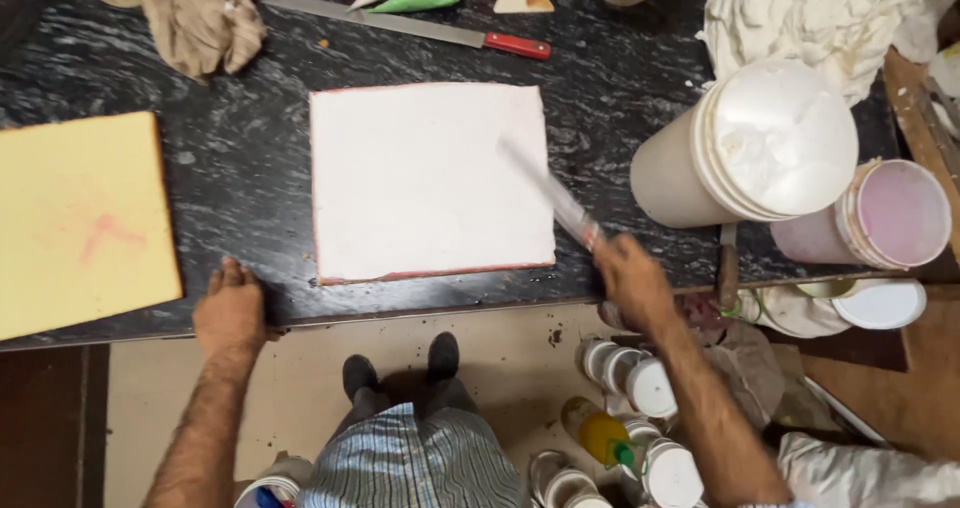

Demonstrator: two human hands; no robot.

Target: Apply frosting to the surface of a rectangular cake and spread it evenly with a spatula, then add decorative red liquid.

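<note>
Cake (430, 178) square, white-frosted, red-edged; right hand (630, 280) grip tight on blurred spatula (552, 196).

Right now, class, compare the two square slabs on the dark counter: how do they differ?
The white slab is coated in white cream with a reddish edge; the yellow slab is bare, with a faint pink smear. The right hand holds a spatula over the white slab; the left hand rests beside the yellow slab. Both lie flat.
</note>
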